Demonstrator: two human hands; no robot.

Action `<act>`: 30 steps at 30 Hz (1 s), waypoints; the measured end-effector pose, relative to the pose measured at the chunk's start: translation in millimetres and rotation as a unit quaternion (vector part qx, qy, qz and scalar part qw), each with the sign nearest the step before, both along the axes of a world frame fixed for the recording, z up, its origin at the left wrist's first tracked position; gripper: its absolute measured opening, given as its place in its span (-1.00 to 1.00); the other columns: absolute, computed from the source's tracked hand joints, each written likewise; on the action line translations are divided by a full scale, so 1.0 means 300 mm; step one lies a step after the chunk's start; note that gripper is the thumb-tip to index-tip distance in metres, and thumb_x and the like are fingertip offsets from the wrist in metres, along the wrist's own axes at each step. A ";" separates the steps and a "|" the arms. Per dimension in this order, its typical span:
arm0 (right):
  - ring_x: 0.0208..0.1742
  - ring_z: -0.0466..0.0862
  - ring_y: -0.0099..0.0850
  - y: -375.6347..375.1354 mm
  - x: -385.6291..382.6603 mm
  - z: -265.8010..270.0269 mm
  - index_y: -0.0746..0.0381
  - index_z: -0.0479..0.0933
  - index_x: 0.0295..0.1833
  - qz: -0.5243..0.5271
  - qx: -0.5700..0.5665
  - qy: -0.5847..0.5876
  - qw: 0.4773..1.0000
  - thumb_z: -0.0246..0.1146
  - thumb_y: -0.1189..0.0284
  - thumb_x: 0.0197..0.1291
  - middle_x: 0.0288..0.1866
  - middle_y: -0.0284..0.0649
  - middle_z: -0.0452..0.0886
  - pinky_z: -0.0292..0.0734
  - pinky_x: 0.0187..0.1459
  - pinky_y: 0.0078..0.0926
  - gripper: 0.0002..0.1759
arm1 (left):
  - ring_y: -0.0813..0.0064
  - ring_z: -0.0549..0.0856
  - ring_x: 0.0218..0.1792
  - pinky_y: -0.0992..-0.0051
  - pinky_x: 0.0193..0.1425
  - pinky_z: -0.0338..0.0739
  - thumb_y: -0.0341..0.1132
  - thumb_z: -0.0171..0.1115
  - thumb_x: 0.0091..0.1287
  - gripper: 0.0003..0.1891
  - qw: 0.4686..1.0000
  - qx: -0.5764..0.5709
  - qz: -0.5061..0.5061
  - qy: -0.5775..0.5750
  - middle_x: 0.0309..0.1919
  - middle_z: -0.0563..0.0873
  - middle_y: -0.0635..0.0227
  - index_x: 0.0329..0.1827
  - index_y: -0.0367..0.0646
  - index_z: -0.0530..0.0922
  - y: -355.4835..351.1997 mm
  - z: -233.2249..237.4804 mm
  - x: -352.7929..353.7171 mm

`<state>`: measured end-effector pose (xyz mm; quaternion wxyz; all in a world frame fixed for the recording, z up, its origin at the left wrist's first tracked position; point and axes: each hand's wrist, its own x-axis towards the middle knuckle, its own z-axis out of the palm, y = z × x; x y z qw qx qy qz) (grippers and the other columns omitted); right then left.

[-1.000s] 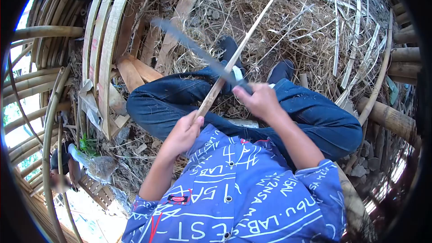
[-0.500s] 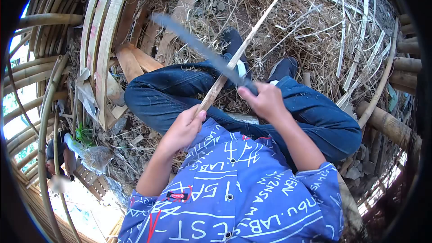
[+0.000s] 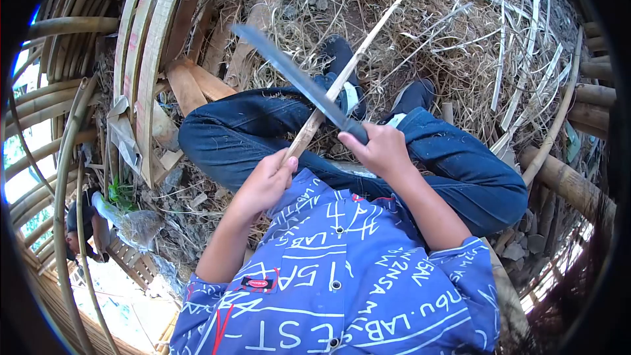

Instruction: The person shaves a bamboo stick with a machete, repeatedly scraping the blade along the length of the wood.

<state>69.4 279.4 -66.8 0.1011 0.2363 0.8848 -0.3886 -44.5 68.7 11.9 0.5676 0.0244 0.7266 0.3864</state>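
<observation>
My left hand (image 3: 268,181) is wrapped round the near end of a long, thin bamboo strip (image 3: 365,45), which slants up and to the right past my shoes. In my right hand (image 3: 381,149) is the dark handle of a long knife (image 3: 289,72). Its blade points to the upper left and crosses over the strip a little beyond my left hand. My crossed legs in dark jeans (image 3: 460,171) lie beneath both.
Curved bamboo slats (image 3: 148,46) stand at the upper left. Shavings (image 3: 434,39) cover the ground ahead. A thick bamboo pole (image 3: 568,181) lies at the right. Another person (image 3: 84,223) is partly visible behind poles at the lower left.
My right hand and the knife have moved slightly left and towards me. The strip's near end and my left hand have shifted slightly left.
</observation>
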 end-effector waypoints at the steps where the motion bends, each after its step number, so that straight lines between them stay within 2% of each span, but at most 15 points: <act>1: -0.44 0.68 0.06 0.001 0.012 -0.017 0.26 0.60 -0.46 0.011 0.017 0.019 1.000 0.17 -0.29 0.13 -0.56 0.05 0.63 0.58 -0.34 -0.07 -0.27 | 0.82 0.22 -0.67 0.69 -0.66 0.12 -0.19 -0.08 0.59 -0.77 1.000 0.004 0.011 -0.028 -0.61 0.32 0.64 -0.24 -0.09 0.38 -0.016 0.000 0.002; 4: -0.45 0.68 0.04 0.069 0.028 -0.080 0.25 0.59 -0.47 0.035 0.042 0.033 0.998 0.17 -0.31 0.12 -0.56 0.02 0.63 0.58 -0.37 -0.09 -0.26 | 0.82 0.21 -0.67 0.69 -0.66 0.10 -0.19 -0.09 0.59 -0.77 0.999 0.027 0.010 -0.034 -0.61 0.30 0.65 -0.24 -0.08 0.37 -0.013 -0.006 0.040; 6: -0.42 0.71 -0.03 0.107 0.004 -0.091 0.22 0.61 -0.47 0.032 0.103 0.017 0.994 0.16 -0.32 0.11 -0.55 -0.02 0.65 0.58 -0.35 -0.08 -0.27 | 0.82 0.21 -0.67 0.69 -0.67 0.09 -0.18 -0.10 0.59 -0.77 0.999 0.025 0.021 -0.037 -0.61 0.29 0.64 -0.23 -0.08 0.36 -0.010 -0.008 0.039; 8: -0.38 0.72 -0.01 0.191 -0.021 -0.105 0.23 0.64 -0.45 -0.072 0.062 -0.020 0.995 0.15 -0.31 0.13 -0.51 0.01 0.67 0.58 -0.33 -0.07 -0.27 | 0.82 0.21 -0.67 0.69 -0.67 0.08 -0.17 -0.10 0.60 -0.77 0.997 -0.001 0.021 -0.076 -0.61 0.29 0.64 -0.22 -0.08 0.36 -0.022 0.012 0.030; 12: -0.32 0.71 0.03 0.251 -0.024 -0.123 0.24 0.68 -0.37 -0.065 0.087 -0.069 0.992 0.14 -0.29 0.16 -0.46 0.08 0.67 0.58 -0.23 -0.03 -0.28 | 0.83 0.19 -0.68 0.69 -0.68 0.07 -0.17 -0.09 0.60 -0.77 0.998 0.033 0.005 -0.060 -0.61 0.29 0.65 -0.23 -0.07 0.36 0.000 0.008 0.044; 14: -0.32 0.70 0.06 0.165 -0.007 -0.070 0.26 0.66 -0.39 -0.094 -0.025 -0.021 0.995 0.14 -0.29 0.16 -0.45 0.12 0.66 0.58 -0.21 -0.02 -0.26 | 0.83 0.19 -0.69 0.70 -0.68 0.06 -0.17 -0.10 0.60 -0.77 0.994 0.000 0.044 -0.097 -0.61 0.28 0.66 -0.24 -0.05 0.36 -0.003 0.016 0.030; 16: -0.32 0.69 0.08 0.054 0.007 -0.001 0.27 0.64 -0.41 -0.055 -0.072 -0.023 0.996 0.14 -0.30 0.15 -0.44 0.13 0.66 0.58 -0.19 -0.02 -0.25 | 0.84 0.18 -0.69 0.70 -0.68 0.05 -0.18 -0.11 0.60 -0.78 0.994 -0.004 0.041 -0.101 -0.60 0.28 0.66 -0.24 -0.05 0.35 0.008 0.009 0.012; 18: -0.39 0.69 0.05 0.015 0.014 -0.016 0.24 0.59 -0.47 0.036 0.009 -0.006 0.999 0.15 -0.32 0.12 -0.52 0.05 0.63 0.57 -0.29 -0.02 -0.25 | 0.84 0.17 -0.68 0.70 -0.68 0.04 -0.19 -0.11 0.60 -0.78 0.995 -0.021 0.040 -0.090 -0.60 0.27 0.66 -0.24 -0.05 0.35 0.007 0.017 0.009; 21: -0.43 0.69 0.02 0.085 0.012 -0.082 0.24 0.58 -0.48 0.063 0.044 0.032 0.996 0.13 -0.34 0.12 -0.56 0.02 0.63 0.58 -0.37 -0.11 -0.24 | 0.84 0.18 -0.68 0.70 -0.68 0.04 -0.20 -0.10 0.59 -0.79 0.995 0.002 0.046 -0.089 -0.60 0.27 0.66 -0.24 -0.05 0.35 0.012 0.015 0.034; 22: -0.40 0.70 0.01 0.106 0.002 -0.092 0.22 0.63 -0.42 0.067 0.055 0.015 0.996 0.13 -0.34 0.12 -0.52 0.01 0.65 0.59 -0.32 -0.09 -0.25 | 0.84 0.18 -0.68 0.70 -0.68 0.04 -0.20 -0.10 0.59 -0.79 0.995 0.002 0.045 -0.090 -0.60 0.27 0.66 -0.24 -0.05 0.35 0.007 0.021 0.038; 24: -0.34 0.71 0.01 0.189 -0.022 -0.120 0.18 0.68 -0.37 -0.048 0.056 0.019 0.997 0.13 -0.33 0.12 -0.49 -0.01 0.67 0.59 -0.24 -0.07 -0.27 | 0.84 0.19 -0.68 0.70 -0.68 0.04 -0.22 -0.09 0.59 -0.81 0.995 -0.008 0.032 -0.090 -0.60 0.28 0.66 -0.22 -0.05 0.36 0.001 0.036 0.030; 26: -0.29 0.72 0.00 0.324 -0.029 -0.157 0.16 0.70 -0.36 -0.060 0.049 -0.068 0.995 0.13 -0.32 0.13 -0.46 -0.03 0.69 0.59 -0.19 -0.06 -0.29 | 0.84 0.19 -0.68 0.70 -0.68 0.04 -0.22 -0.08 0.59 -0.82 0.996 0.003 0.018 -0.083 -0.60 0.28 0.66 -0.21 -0.05 0.36 0.018 0.045 0.051; 28: -0.30 0.72 0.00 0.350 -0.043 -0.123 0.20 0.69 -0.39 -0.024 0.104 -0.064 0.992 0.13 -0.31 0.15 -0.47 -0.02 0.69 0.59 -0.20 -0.07 -0.28 | 0.84 0.19 -0.67 0.71 -0.68 0.04 -0.22 -0.07 0.59 -0.82 0.998 0.015 0.004 -0.065 -0.60 0.28 0.65 -0.20 -0.06 0.37 0.015 0.048 0.045; 29: -0.32 0.72 0.02 0.334 -0.046 -0.109 0.24 0.68 -0.40 -0.032 0.116 -0.065 0.991 0.14 -0.29 0.16 -0.47 0.02 0.68 0.58 -0.21 -0.04 -0.27 | 0.84 0.19 -0.67 0.71 -0.68 0.04 -0.21 -0.07 0.59 -0.82 0.995 0.011 0.031 -0.091 -0.60 0.28 0.66 -0.20 -0.06 0.37 0.004 0.040 0.045; 30: -0.33 0.70 0.07 0.303 -0.047 -0.089 0.27 0.67 -0.40 -0.061 0.074 -0.063 0.993 0.15 -0.29 0.15 -0.48 0.08 0.67 0.58 -0.21 -0.02 -0.26 | 0.84 0.19 -0.67 0.71 -0.68 0.05 -0.21 -0.07 0.59 -0.82 0.991 0.008 0.056 -0.120 -0.60 0.28 0.66 -0.19 -0.06 0.37 0.001 0.030 0.044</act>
